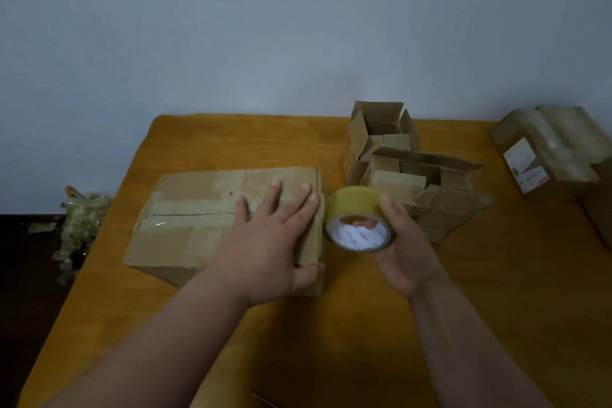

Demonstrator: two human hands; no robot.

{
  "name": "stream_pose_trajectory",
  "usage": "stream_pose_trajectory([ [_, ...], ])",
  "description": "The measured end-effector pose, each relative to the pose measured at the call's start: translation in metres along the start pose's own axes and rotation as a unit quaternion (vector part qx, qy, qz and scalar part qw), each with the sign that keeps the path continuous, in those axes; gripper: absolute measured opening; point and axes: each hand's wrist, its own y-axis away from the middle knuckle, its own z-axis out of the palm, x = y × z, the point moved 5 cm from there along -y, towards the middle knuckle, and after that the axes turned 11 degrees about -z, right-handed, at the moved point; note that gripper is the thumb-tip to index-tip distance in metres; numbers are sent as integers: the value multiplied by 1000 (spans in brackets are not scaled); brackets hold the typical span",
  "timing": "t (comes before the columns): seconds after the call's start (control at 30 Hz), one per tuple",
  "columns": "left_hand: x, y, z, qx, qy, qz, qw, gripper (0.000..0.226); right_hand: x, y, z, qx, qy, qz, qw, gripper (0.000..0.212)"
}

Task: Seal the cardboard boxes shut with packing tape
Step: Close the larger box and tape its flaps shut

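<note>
Nearest, left hand (271, 242) spread flat on the closed box (198, 219), fingers straight, thumb hooked over its near right corner, pressing the flaps down. Just right of that box, right hand (402, 242) curled round the tape roll (359, 220), held off the table (463, 308). Old tape across the box top; centre seam apparently not yet freshly sealed. Beyond the roll, two open boxes (420, 185), flaps up, clearly left to do. Farther right of those, a taped box (546, 149), seemingly finished. Roughly early to midway, by appearances.
</note>
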Motion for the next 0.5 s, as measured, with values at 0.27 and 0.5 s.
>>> stream_pose_trajectory([
  [0.27,-70,38,-59,82,576,-16,813,74,-65,3,143,-209,146,-160,953,48],
  [0.5,-103,63,-15,-23,691,-78,718,53,-24,22,216,-258,361,-176,879,26],
])
